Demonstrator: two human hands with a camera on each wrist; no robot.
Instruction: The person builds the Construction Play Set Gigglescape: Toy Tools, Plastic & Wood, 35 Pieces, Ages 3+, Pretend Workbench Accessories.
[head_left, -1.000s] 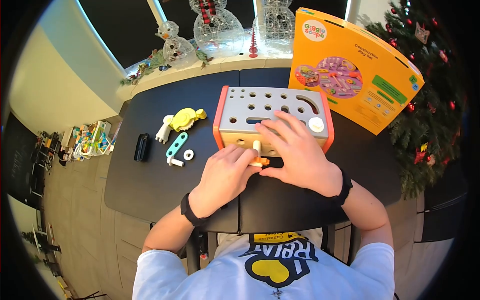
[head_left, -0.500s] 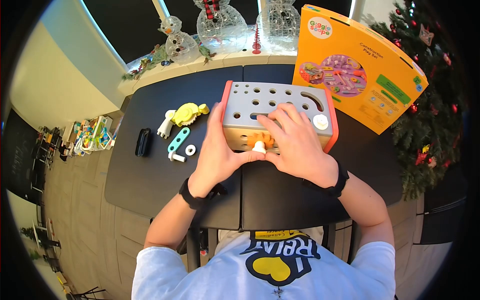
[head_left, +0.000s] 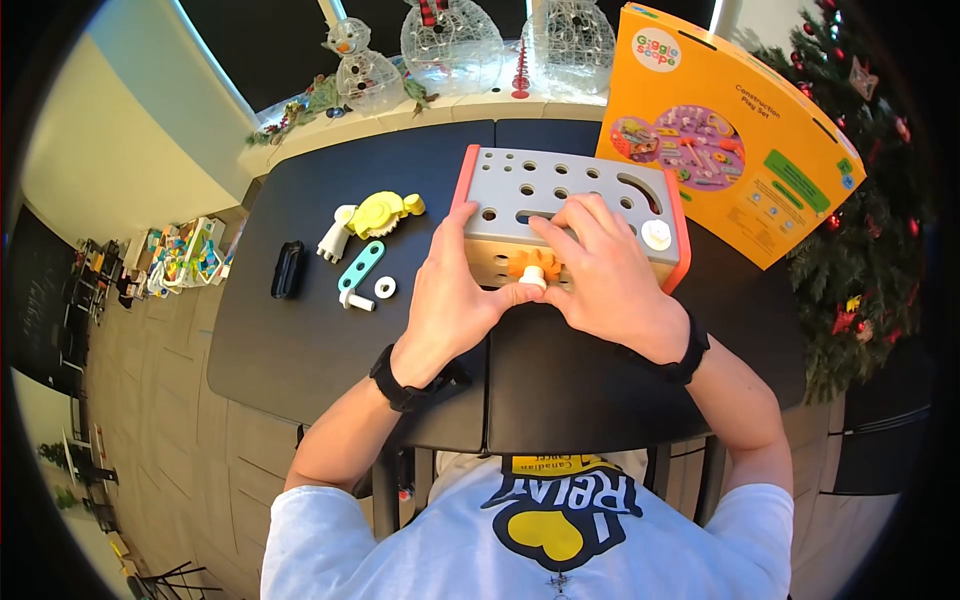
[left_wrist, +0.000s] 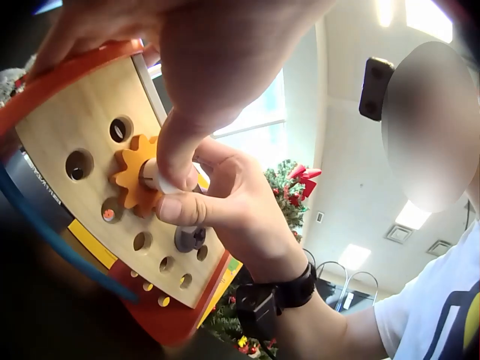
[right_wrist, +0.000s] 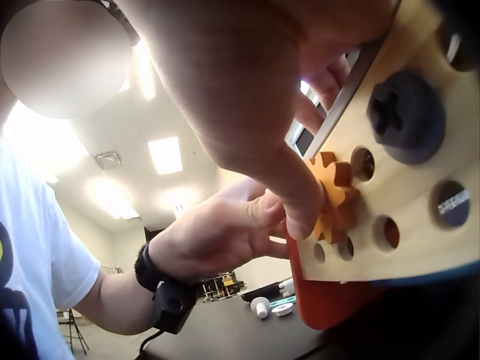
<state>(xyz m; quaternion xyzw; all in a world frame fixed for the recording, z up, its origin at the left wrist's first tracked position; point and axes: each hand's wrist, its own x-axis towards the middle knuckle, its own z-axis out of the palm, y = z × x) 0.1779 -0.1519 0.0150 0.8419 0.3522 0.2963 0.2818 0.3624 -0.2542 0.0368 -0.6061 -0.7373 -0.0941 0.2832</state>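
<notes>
A toy workbench (head_left: 505,190) with a grey holed top, wooden front and red ends sits before me. An orange gear (left_wrist: 133,176) lies against its front, and a white bolt (head_left: 533,278) runs through the gear's middle. My left hand (head_left: 452,293) holds the workbench's left part, fingers by the red end, its thumb pressing the bolt head. Draped over the top, my right hand (head_left: 615,275) has fingertips near the long slot and its thumb at the bolt too. A dark grey screw (right_wrist: 409,116) with a cross recess sits in another front hole.
Left on the black table (head_left: 300,370) lie a yellow toy saw (head_left: 380,215), a white claw-shaped piece (head_left: 337,233), a teal strip (head_left: 361,267), a white bolt (head_left: 357,301), a white ring (head_left: 385,288) and a black case (head_left: 288,270). Behind stands an orange box (head_left: 730,130).
The gear and bolt went from my left fingers, low before the workbench, up against its front. My left hand moved up to the workbench's left end; both thumbs came to the bolt head.
</notes>
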